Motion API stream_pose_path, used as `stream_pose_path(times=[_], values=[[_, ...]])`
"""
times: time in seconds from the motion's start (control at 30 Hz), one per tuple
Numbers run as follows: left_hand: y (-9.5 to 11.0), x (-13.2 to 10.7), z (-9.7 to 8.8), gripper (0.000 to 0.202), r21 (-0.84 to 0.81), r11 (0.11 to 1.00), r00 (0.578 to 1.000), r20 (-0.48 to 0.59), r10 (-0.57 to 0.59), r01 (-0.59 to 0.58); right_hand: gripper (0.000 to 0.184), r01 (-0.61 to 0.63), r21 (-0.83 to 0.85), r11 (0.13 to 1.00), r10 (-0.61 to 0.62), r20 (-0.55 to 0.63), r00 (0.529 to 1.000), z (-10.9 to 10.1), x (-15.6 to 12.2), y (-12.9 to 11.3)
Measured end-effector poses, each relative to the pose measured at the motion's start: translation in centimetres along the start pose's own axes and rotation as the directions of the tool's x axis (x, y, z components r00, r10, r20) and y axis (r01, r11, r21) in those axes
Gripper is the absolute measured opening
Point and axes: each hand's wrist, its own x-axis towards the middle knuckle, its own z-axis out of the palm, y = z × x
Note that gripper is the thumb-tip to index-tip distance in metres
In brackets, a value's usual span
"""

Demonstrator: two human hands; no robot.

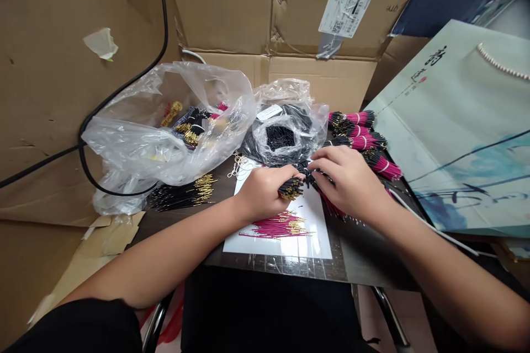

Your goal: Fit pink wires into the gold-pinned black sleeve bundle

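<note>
My left hand (265, 190) is closed around a bundle of black wires (292, 188), whose gold-coloured tips face right. Beside it, my right hand (345, 182) has its fingers bent inward near small black pieces (307, 175); whatever is between its fingertips is too small to make out. Below the left hand, loose pink wires (279, 226) with gold tips lie on a white sheet (248, 244). More pink wires (331, 207) show partly under my right hand. An opened clear bag (317, 127) filled with short black tube-like pieces (280, 137) stands just behind both hands.
To the left lie loose black wires (182, 196) with gold tips and a large clear plastic bag (141, 138) with wire bundles inside. Tied pink-and-black bundles (364, 140) are stacked at right, beside a pale paper bag (467, 121). Cardboard (223, 5) walls the back; a black cable (165, 22) hangs left.
</note>
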Motion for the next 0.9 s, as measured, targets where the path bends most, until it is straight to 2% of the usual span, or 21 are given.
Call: stream_pose_path(times=[0.07, 0.13, 0.4, 0.57, 0.73, 0.83, 0.9], values=[[0.0, 0.0, -0.3, 0.015, -0.021, 0.999, 0.998, -0.058, 0.024, -0.026, 0.014, 0.082, -0.149, 0.985, -0.043, 0.248, 0.968, 0.7, 0.6, 1.1], [0.0, 0.0, -0.5, 0.013, -0.039, 0.998, 0.994, -0.101, 0.043, -0.047, 0.012, 0.141, -0.211, 0.967, -0.064, 0.336, 0.94, 1.5, 0.9, 1.5], [0.2, -0.1, -0.9, 0.01, -0.044, 0.994, 0.987, -0.13, 0.091, -0.098, 0.017, 0.179, -0.231, 0.956, -0.094, 0.336, 0.937, 3.6, 1.9, 1.2], [0.1, -0.3, -0.8, 0.013, -0.024, 0.994, 0.99, -0.097, 0.101, -0.104, 0.015, 0.16, -0.25, 0.955, -0.085, 0.286, 0.954, 4.2, 2.0, 1.3], [0.1, -0.4, -0.4, 0.014, 0.067, 0.994, 0.993, -0.081, 0.088, -0.083, 0.016, 0.11, -0.229, 0.967, -0.067, 0.187, 0.98, 3.2, 0.7, 0.2], [0.1, -0.4, -0.1, 0.015, 0.119, 0.992, 0.995, -0.08, 0.058, -0.048, 0.012, 0.101, -0.08, 0.992, -0.101, 0.009, 0.995, 2.2, -0.4, -0.7], [0.0, -0.3, 0.1, 0.018, 0.139, 0.99, 0.997, -0.062, 0.044, -0.035, 0.012, 0.127, 0.032, 0.991, -0.122, -0.121, 0.985, 1.8, -0.9, -1.3]])
